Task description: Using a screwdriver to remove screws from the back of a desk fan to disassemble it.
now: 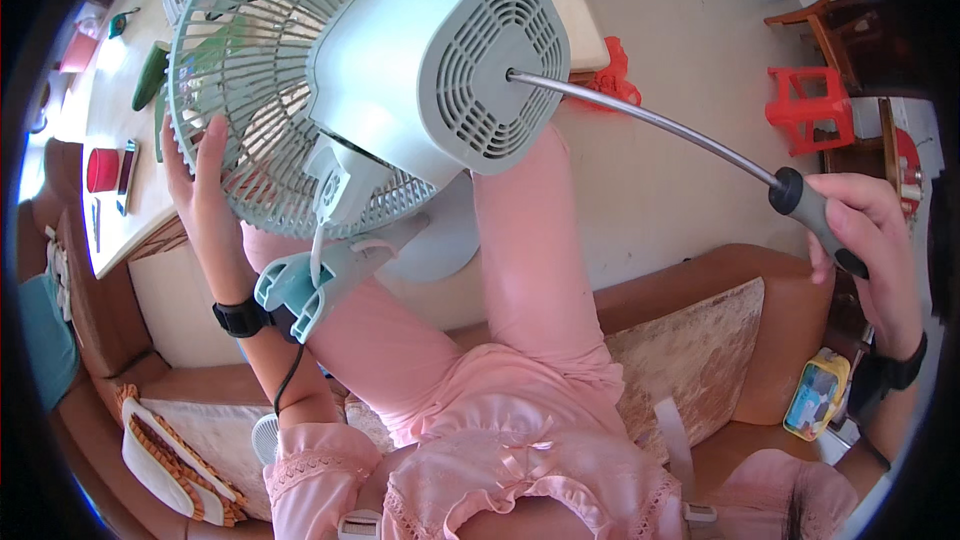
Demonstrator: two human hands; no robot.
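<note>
An electric fan's head is held up before me, its pale green motor housing [382, 52] turned rear side toward me. My left hand [206, 199] grips the rim of the wire-like grille [251, 60] at its left. In my right hand [874, 240] is the grey-and-black handle of a long screwdriver [645, 113]. The tip of its metal shaft sits in a hole in the middle of the slotted rear cover [491, 67], so the tip is hidden. Below, a white cable runs from the fan's neck [330, 184] to an open-ended stand post [311, 296]. The round base [442, 240] shows between my knees.
A table [157, 206] at the left bears a cucumber [151, 76], a red container [103, 170] and a tape measure [120, 22]. A red plastic bag [619, 79] hangs by the table's corner. Right are a red stool [810, 109] and a yellow-edged pouch [817, 394] on the brown sofa [787, 330].
</note>
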